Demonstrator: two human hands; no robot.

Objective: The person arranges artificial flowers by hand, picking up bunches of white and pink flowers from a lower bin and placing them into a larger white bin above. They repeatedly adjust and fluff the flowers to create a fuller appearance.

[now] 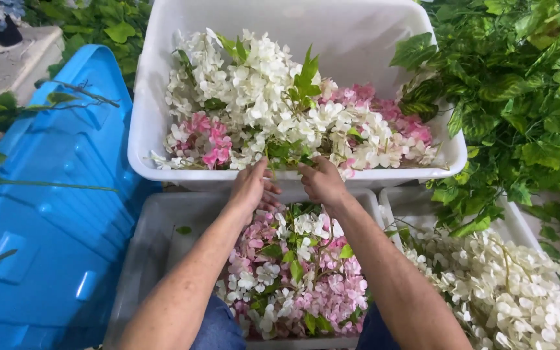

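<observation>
Flower sprig (284, 152) sits pinched between left hand (249, 186) and right hand (322, 183).

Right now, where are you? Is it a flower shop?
Probably a workshop for artificial flowers, not a shop. White tubs hold heaps of white and pink blossoms, leafy green garlands hang beside, and both hands reach into the flowers.

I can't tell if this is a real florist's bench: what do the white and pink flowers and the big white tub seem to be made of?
The flowers look artificial, probably fabric petals on plastic stems: flat, uniform, matte, none wilted, though the picture cannot prove it. The white tub looks like moulded plastic: smooth, slightly glossy walls and a rounded rim. The left hand and right hand are at its front edge among the stems.
</observation>
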